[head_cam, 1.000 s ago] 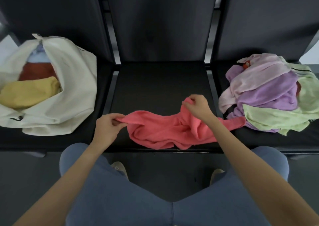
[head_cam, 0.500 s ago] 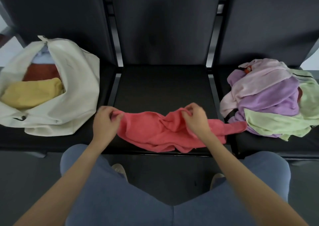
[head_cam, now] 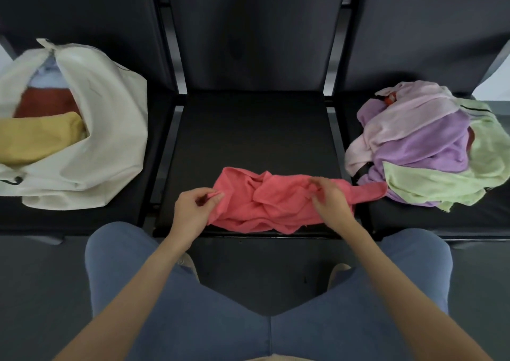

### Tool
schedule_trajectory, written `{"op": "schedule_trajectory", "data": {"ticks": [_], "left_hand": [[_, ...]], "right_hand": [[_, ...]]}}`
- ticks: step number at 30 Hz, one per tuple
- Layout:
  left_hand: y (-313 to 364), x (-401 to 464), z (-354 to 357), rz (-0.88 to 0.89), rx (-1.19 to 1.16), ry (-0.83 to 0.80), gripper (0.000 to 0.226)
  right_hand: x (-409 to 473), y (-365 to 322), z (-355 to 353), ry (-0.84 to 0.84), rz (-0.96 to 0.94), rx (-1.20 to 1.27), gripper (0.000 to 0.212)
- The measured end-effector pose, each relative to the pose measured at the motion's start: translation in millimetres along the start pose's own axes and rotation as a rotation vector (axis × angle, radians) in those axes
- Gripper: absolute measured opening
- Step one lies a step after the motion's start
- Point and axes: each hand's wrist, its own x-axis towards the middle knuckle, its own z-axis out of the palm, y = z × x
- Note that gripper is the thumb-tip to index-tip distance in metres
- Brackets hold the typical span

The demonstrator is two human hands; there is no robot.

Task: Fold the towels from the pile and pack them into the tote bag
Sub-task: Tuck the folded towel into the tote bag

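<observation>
Both my hands, left [head_cam: 193,209] and right [head_cam: 329,202], pinched crumpled coral-red terry towel [head_cam: 265,203]; since second ago, bunched inward on bench [head_cam: 248,140], hunting corners, unfolded.

You've got three black seats in a row: middle seat [head_cam: 248,140], left seat [head_cam: 69,220], right seat [head_cam: 441,220]. Dark backrests [head_cam: 248,29] behind. Grey floor [head_cam: 36,291] below. Blue trousers [head_cam: 193,319], shoe tips [head_cam: 190,261] between knees.

We see a coral towel [head_cam: 265,203] on our black bench [head_cam: 254,134], a cream tote bag [head_cam: 110,140] holding yellow and rust towels, and a lilac, pink and pale green pile [head_cam: 430,148].
</observation>
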Motion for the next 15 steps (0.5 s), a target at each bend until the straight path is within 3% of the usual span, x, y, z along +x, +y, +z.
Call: {"op": "schedule_trajectory", "data": {"ticks": [2, 5, 9, 11, 15], "left_hand": [[4, -2, 4, -0.014, -0.044, -0.020, 0.007], [8, -3, 6, -0.035, -0.043, -0.034, 0.005], [12, -5, 6, -0.093, -0.053, -0.033, 0.016], [15, -8, 6, -0.146, -0.110, -0.037, 0.018], [22, -11, 7, -0.303, -0.317, -0.018, 0.006]], "right_hand": [[6, 1, -4, -0.102, -0.056, -0.036, 0.043], [14, -5, -9, -0.281, -0.161, -0.292, 0.056], [23, -8, -8, -0.407, -0.117, -0.378, 0.032], [21, -10, -8, -0.371, -0.106, -0.379, 0.019], [11, -16, -14, -0.133, -0.081, -0.247, 0.013]]}}
